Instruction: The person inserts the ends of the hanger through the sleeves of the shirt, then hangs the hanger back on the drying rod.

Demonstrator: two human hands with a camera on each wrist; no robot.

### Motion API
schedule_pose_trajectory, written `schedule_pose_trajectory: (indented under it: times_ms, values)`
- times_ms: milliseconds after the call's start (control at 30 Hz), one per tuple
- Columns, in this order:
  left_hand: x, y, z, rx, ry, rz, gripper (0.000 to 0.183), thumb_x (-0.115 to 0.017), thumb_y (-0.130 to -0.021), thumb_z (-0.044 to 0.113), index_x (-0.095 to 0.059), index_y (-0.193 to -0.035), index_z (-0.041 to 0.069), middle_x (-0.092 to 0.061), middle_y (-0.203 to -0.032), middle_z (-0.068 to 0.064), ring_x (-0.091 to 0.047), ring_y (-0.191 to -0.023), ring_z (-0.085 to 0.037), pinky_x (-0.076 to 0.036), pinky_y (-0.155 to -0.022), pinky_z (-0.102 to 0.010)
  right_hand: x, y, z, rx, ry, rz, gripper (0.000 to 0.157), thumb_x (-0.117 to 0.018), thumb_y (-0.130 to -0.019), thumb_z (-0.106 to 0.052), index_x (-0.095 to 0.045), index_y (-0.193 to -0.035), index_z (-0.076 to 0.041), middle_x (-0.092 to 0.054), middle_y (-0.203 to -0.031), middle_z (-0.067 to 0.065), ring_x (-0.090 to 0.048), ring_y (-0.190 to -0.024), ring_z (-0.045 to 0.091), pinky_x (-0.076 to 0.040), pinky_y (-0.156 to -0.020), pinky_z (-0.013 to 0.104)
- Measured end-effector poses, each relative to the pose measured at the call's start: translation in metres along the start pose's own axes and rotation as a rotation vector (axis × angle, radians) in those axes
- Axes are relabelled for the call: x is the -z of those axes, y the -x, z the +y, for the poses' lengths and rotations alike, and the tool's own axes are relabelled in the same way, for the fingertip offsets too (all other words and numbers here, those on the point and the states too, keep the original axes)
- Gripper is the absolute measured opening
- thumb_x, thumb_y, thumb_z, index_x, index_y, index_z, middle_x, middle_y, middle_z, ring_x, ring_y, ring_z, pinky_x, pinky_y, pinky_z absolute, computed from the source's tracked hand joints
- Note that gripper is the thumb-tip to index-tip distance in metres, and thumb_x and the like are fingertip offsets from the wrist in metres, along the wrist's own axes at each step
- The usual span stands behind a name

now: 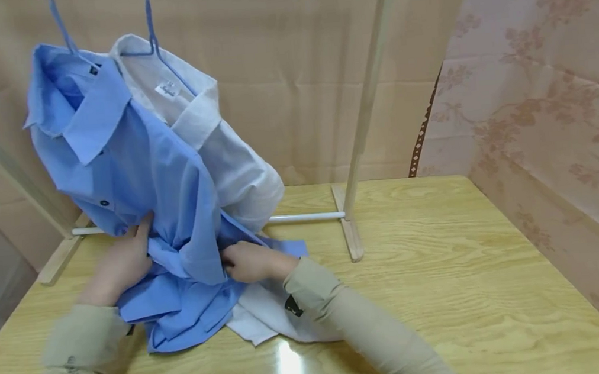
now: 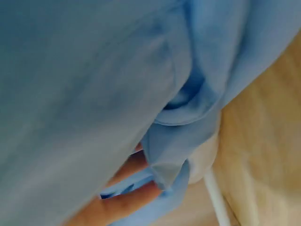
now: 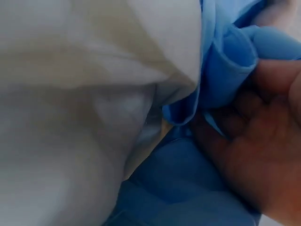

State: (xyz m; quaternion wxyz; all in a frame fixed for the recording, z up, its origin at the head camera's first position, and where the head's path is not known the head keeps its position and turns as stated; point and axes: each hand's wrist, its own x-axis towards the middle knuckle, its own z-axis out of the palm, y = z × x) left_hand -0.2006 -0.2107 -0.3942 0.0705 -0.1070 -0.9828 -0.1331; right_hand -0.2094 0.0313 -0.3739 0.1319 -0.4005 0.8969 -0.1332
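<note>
A blue collared shirt [image 1: 165,175] with dark buttons hangs from a blue hanger [image 1: 62,23], its lower part bunched on the table. My left hand [image 1: 124,262] grips the front of this shirt low on its left side; in the left wrist view the fingers [image 2: 134,202] pinch a fold, partly behind cloth. On the other side, my right hand [image 1: 252,261] holds a blue fold, and the right wrist view shows its fingers curled at the cloth [image 3: 225,70]. Behind hangs a white shirt [image 1: 238,162] on a second blue hanger [image 1: 150,22], its hem lying on the table.
A pale wooden rack with a slanting right post [image 1: 371,91], feet [image 1: 351,236] and a white lower bar [image 1: 307,216] stands on the wood-grain table [image 1: 446,269]. Beige cloth [image 1: 312,91] hangs behind, and flowered cloth [image 1: 552,81] covers the right side.
</note>
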Motion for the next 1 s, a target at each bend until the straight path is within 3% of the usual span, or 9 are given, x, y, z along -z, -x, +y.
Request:
schedule_pose_trajectory:
  times_ms: [100,300,533,633,767,900,933,1000]
  values:
    - [-0.015,-0.001,0.002,-0.024,-0.01,-0.041,0.074,-0.045,-0.079,0.004,-0.004,-0.138,-0.013,-0.026,-0.128,-0.042,-0.035,-0.109,-0.058,-0.034,-0.083,-0.064,-0.002,-0.002,0.003,-0.036,-0.025,-0.066,0.024,-0.043,-0.094,-0.015,-0.062,-0.108,-0.01,-0.064,-0.102,0.003,-0.056,-0.089,0.009,-0.043,-0.079,0.018]
    - [-0.031,-0.002,0.0,-0.031,0.041,-0.144,0.072,-0.042,-0.087,0.013,0.002,-0.136,-0.016,-0.008,-0.136,-0.041,-0.016,-0.12,-0.059,-0.022,-0.094,-0.066,-0.006,-0.006,0.008,-0.106,-0.064,-0.123,0.04,-0.031,-0.098,-0.029,-0.049,-0.13,-0.014,-0.051,-0.131,0.0,-0.045,-0.121,0.009,-0.033,-0.099,0.018]
    - [-0.021,-0.002,-0.003,-0.037,0.104,-0.274,0.08,-0.045,-0.083,0.013,0.007,-0.139,-0.012,-0.002,-0.139,-0.041,-0.012,-0.121,-0.061,-0.023,-0.089,-0.07,-0.006,-0.004,0.012,-0.152,-0.14,-0.154,0.053,-0.018,-0.097,-0.046,-0.03,-0.143,-0.022,-0.034,-0.144,-0.005,-0.031,-0.132,0.01,-0.026,-0.105,0.02]
    - [-0.013,-0.001,-0.003,-0.069,0.125,-0.307,0.079,-0.048,-0.077,0.005,0.0,-0.137,-0.015,-0.006,-0.136,-0.044,-0.015,-0.119,-0.062,-0.024,-0.092,-0.068,-0.003,-0.002,0.018,-0.174,-0.116,-0.13,0.052,-0.019,-0.097,-0.047,-0.031,-0.142,-0.024,-0.037,-0.143,-0.005,-0.034,-0.131,0.012,-0.028,-0.105,0.022]
    - [0.003,0.003,0.003,-0.103,0.121,-0.331,0.072,-0.045,-0.072,-0.006,-0.01,-0.135,-0.018,-0.014,-0.133,-0.045,-0.021,-0.118,-0.061,-0.025,-0.095,-0.064,0.002,0.006,0.027,-0.125,-0.073,-0.097,0.046,-0.025,-0.099,-0.04,-0.038,-0.139,-0.023,-0.042,-0.139,-0.003,-0.038,-0.128,0.013,-0.03,-0.104,0.024]
    - [0.028,0.012,0.018,-0.063,0.006,-0.276,0.06,-0.044,-0.074,-0.007,-0.026,-0.131,-0.017,-0.035,-0.126,-0.042,-0.039,-0.111,-0.055,-0.036,-0.088,-0.06,0.009,0.025,0.031,-0.027,-0.085,-0.068,0.037,-0.031,-0.099,-0.031,-0.051,-0.127,-0.017,-0.056,-0.123,0.0,-0.051,-0.113,0.011,-0.038,-0.095,0.022]
    - [0.036,0.016,0.023,-0.053,-0.034,-0.226,0.054,-0.045,-0.076,-0.005,-0.034,-0.128,-0.015,-0.045,-0.118,-0.039,-0.048,-0.102,-0.052,-0.041,-0.082,-0.057,0.012,0.031,0.031,-0.003,-0.097,-0.061,0.034,-0.032,-0.099,-0.029,-0.053,-0.124,-0.016,-0.057,-0.119,-0.001,-0.052,-0.108,0.01,-0.039,-0.092,0.022]
    - [0.052,0.025,0.032,-0.043,-0.099,-0.055,0.038,-0.048,-0.077,-0.002,-0.05,-0.114,-0.011,-0.059,-0.096,-0.03,-0.058,-0.077,-0.043,-0.046,-0.063,-0.049,0.016,0.046,0.03,0.037,-0.136,-0.044,0.031,-0.035,-0.099,-0.026,-0.055,-0.12,-0.014,-0.059,-0.114,-0.001,-0.054,-0.103,0.008,-0.041,-0.088,0.021]
